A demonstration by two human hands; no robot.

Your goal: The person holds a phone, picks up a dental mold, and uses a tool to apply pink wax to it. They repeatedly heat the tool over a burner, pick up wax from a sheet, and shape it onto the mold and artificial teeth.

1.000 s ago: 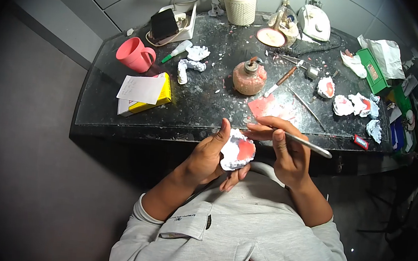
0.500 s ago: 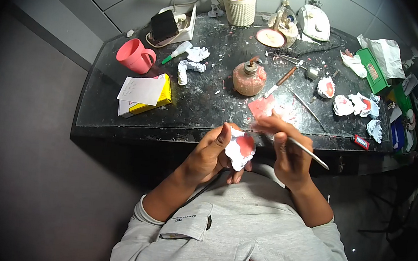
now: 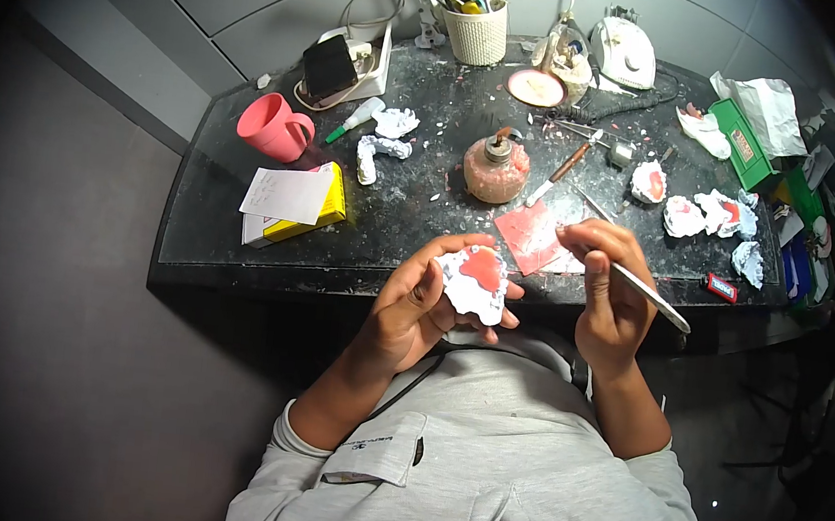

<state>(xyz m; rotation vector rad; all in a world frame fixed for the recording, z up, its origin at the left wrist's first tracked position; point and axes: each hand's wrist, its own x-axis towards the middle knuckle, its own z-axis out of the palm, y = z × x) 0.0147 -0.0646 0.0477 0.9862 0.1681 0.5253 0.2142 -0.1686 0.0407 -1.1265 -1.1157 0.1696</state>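
Observation:
My left hand (image 3: 404, 312) is wrapped around a white plaster dental cast (image 3: 473, 306), its fingers under and beside it. Pink wax (image 3: 482, 267) covers the middle of the cast's upturned face. To the right, my right hand (image 3: 616, 305) grips a slim metal carving tool (image 3: 663, 304), one end of which sticks out past the hand toward the lower right. The tool is apart from the cast. Just beyond the hands, a pink wax sheet (image 3: 522, 238) lies on the dark worktable (image 3: 398, 251).
A spirit lamp (image 3: 496, 173) and a brown-handled wax knife (image 3: 565, 170) are behind the wax sheet. On the left are a pink mug (image 3: 271, 128) and a yellow box (image 3: 334, 198). More plaster casts (image 3: 684, 218) and a red lighter (image 3: 722, 287) lie on the right.
The cast has tilted and moved slightly left and up, showing more of its face. My right hand has shifted right with the tool, uncovering more of the wax sheet.

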